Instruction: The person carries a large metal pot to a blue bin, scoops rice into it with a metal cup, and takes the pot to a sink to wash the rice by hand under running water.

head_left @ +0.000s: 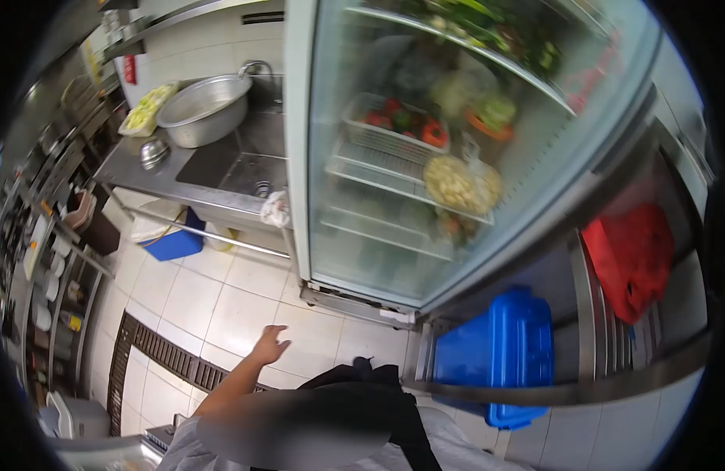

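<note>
My left hand (pixel 271 345) hangs over the tiled floor, open and holding nothing, its thumb and fingers apart. Nearest to it stands a tall glass-fronted fridge (pixel 296 157), a little way ahead and not touched. Through the glass show a white basket (pixel 362 132) with red and green vegetables, a bag of pale pieces (pixel 453 184), an orange bowl (pixel 488 128) with something green, and leafy greens (pixel 472 17) on the top shelf. My right hand is outside the view.
A steel sink (pixel 256 169) at the left carries a large metal basin (pixel 205 114). Blue containers (pixel 496 345) and a red bag (pixel 633 259) sit on a rack at right. A drain grate (pixel 170 345) crosses the floor. Crowded shelves (pixel 52 298) line the far left.
</note>
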Demonstrator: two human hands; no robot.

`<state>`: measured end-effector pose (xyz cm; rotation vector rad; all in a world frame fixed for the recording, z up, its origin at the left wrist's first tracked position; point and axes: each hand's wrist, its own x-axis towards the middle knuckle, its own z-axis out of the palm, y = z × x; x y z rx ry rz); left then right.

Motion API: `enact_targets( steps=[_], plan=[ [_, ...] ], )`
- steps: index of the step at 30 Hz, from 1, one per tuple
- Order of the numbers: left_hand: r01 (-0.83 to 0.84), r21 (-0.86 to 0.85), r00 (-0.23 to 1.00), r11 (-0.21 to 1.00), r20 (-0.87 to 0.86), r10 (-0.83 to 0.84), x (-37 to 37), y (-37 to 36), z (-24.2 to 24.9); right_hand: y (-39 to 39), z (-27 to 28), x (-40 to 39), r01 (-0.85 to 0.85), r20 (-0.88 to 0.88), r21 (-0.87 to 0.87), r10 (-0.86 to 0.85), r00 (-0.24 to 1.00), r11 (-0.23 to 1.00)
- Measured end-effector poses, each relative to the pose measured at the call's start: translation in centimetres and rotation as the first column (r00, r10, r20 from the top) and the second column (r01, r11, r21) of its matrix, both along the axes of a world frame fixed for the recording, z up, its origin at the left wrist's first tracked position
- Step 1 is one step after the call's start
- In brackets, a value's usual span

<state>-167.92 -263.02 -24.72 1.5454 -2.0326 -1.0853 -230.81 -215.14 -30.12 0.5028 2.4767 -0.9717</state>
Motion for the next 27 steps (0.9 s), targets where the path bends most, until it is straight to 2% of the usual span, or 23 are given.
enact_targets(
  steps=[2,3,4,5,6,7,8,10,14,15,17,19,20,21,22,23,25,26,27],
  plan=[
    [0.07,0.051,0.998,0.996,-0.004,-0.07,-1.7,-1.1,2.3,-7.5,-2.2,3.2,-0.323,0.079,-0.013,0.323,0.943,0.946],
    [0.108,0.083,0.994,0.991,0.01,-0.109,-2.2,-1.9,3.0,-12.3,-2.8,5.2,-0.506,0.108,-0.049,0.508,0.854,0.861],
    [0.06,0.079,0.998,0.995,-0.001,-0.06,-2.1,-2.7,3.1,-17.1,-3.1,7.4,-0.677,0.125,-0.091,0.683,0.72,0.73],
    [0.111,0.083,0.992,0.99,0.046,-0.115,-1.9,-3.4,3.0,-21.7,-3.3,9.7,-0.811,0.127,-0.141,0.823,0.554,0.568],
    [0.159,0.093,0.982,0.983,0.092,-0.167,-1.7,-3.9,2.8,-26.2,-3.2,12.1,-0.898,0.111,-0.182,0.916,0.385,0.4],
    [0.104,0.095,0.991,0.99,0.078,-0.111,-1.1,-4.4,2.8,-30.2,-3.2,14.3,-0.948,0.084,-0.218,0.972,0.219,0.232],
    [0.12,0.134,0.975,0.984,0.169,-0.142,0.1,-4.8,2.9,-34.1,-3.1,16.3,-0.967,0.051,-0.242,0.996,0.076,0.086],
    [0.092,0.208,0.931,0.974,0.328,-0.158,2.8,-4.9,2.6,-40.6,-3.3,19.4,-0.963,-0.027,-0.243,0.993,-0.114,-0.118],
    [-0.218,0.32,0.868,0.922,0.496,0.033,10.2,-1.6,1.1,-50.6,-4.3,24.2,-0.908,-0.208,-0.111,0.903,-0.377,-0.404],
    [-0.299,0.337,0.845,0.893,0.528,0.083,12.1,-0.2,0.4,-52.9,-4.2,25.1,-0.893,-0.208,-0.121,0.89,-0.405,-0.434],
    [-0.432,0.354,0.804,0.83,0.568,0.176,15.4,3.1,-0.4,-57.8,-4.4,26.3,-0.711,0.095,-0.144,0.706,-0.702,-0.688],
    [-0.52,0.399,0.791,0.755,0.558,0.25,19.2,6.7,-4.7,-61.0,-3.9,29.3,-0.699,0.156,-0.15,0.681,-0.715,-0.699],
    [-0.581,0.417,0.778,0.699,0.537,0.326,20.1,8.0,-3.8,-62.5,-3.0,31.1,-0.674,0.132,-0.158,0.661,-0.739,-0.722],
    [-0.634,0.435,0.758,0.64,0.516,0.4,21.1,9.3,-3.1,-64.1,-4.5,32.2,-0.651,0.106,-0.164,0.642,-0.759,-0.742],
    [-0.684,0.42,0.713,0.596,0.556,0.427,22.4,10.6,-4.0,-65.2,-6.6,34.0,-0.629,-0.052,-0.274,0.664,-0.746,-0.728],
    [-0.73,0.403,0.666,0.552,0.598,0.446,23.9,12.3,-5.2,-66.7,-6.7,36.3,-0.62,-0.056,-0.284,0.658,-0.751,-0.731],
    [-0.788,0.482,0.615,0.383,0.644,0.456,27.2,13.7,-6.7,-69.3,-5.6,41.9,-0.453,-0.274,-0.355,0.554,-0.786,-0.818],
    [-0.785,0.51,0.62,0.352,0.652,0.437,28.7,14.6,-8.2,-71.0,-4.8,45.3,-0.317,-0.31,-0.451,0.48,-0.821,-0.834],
    [-0.782,0.53,0.623,0.328,0.658,0.423,30.5,14.3,-8.7,-72.6,-4.7,49.2,-0.319,-0.326,-0.453,0.488,-0.81,-0.832]
  ],
)
